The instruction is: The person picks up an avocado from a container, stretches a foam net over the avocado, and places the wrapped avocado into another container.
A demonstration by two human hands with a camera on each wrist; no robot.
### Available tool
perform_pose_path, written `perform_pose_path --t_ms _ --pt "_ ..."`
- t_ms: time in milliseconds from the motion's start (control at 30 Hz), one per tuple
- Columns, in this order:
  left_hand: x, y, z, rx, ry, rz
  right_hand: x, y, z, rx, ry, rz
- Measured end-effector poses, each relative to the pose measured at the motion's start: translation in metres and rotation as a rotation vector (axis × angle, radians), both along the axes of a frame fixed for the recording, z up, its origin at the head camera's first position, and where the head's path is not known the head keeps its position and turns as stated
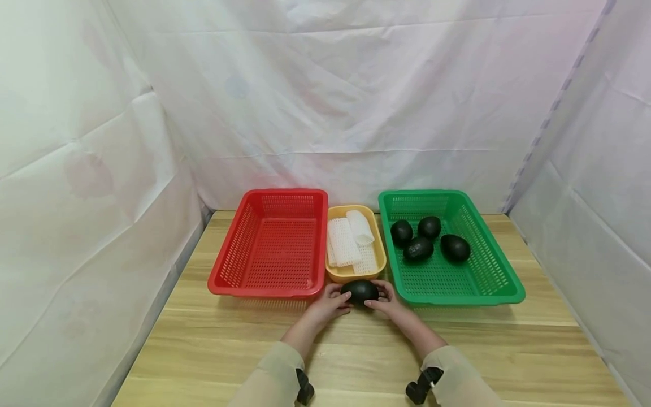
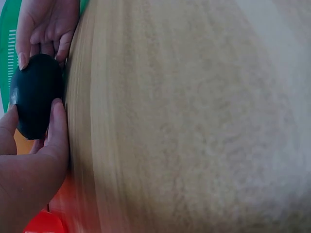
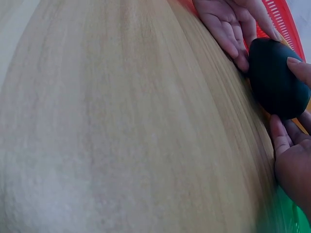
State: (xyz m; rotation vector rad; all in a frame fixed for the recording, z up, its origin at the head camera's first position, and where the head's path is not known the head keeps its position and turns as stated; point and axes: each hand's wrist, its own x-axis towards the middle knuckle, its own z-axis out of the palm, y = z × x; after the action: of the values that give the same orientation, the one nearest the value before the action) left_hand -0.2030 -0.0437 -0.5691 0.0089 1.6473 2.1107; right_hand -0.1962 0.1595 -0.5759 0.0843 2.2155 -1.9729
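A dark, nearly black avocado (image 1: 359,291) lies on its side between both hands, just in front of the small yellow basket (image 1: 346,277). My left hand (image 1: 328,305) holds its left end, and the left wrist view shows thumb and fingers on either side of the avocado (image 2: 38,94). At the other end my right hand (image 1: 390,301) grips it with thumb and fingers, as the right wrist view shows around the avocado (image 3: 277,77). White foam net sleeves (image 1: 343,242) lie in the yellow basket behind.
To the left stands a red plastic basket (image 1: 216,285) with nothing seen inside. On the right, a green basket (image 1: 511,297) contains several dark avocados (image 1: 455,249). All three baskets sit on a wooden table (image 1: 356,362), with white cloth (image 1: 325,102) hung behind and at both sides.
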Motion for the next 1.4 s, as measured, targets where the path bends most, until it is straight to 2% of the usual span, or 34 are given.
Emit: perform_pose_path --t_ms 300,633,767,1067,1167,1267,1400 --pt "0.000 -0.004 -0.001 -0.016 -0.028 0.028 0.002 -0.002 -0.002 -0.007 0.022 0.003" --pt "-0.001 -0.014 0.000 -0.048 -0.042 -0.002 0.002 -0.002 -0.004 -0.066 0.094 -0.010" --pt "-0.002 -0.016 0.000 -0.049 -0.050 -0.008 0.004 -0.001 -0.004 -0.047 0.109 -0.011" --pt "-0.005 -0.022 -0.001 -0.044 -0.058 0.017 0.003 0.001 -0.003 -0.047 0.100 -0.015" --pt "-0.006 -0.022 0.001 -0.056 -0.059 0.020 0.003 0.002 0.002 -0.035 0.065 -0.017" --pt "-0.006 -0.023 0.003 -0.077 -0.056 0.025 0.010 -0.003 0.020 -0.018 0.043 -0.006" --pt "-0.005 -0.023 0.006 -0.142 -0.042 0.029 0.011 -0.006 0.021 0.004 0.039 -0.008"
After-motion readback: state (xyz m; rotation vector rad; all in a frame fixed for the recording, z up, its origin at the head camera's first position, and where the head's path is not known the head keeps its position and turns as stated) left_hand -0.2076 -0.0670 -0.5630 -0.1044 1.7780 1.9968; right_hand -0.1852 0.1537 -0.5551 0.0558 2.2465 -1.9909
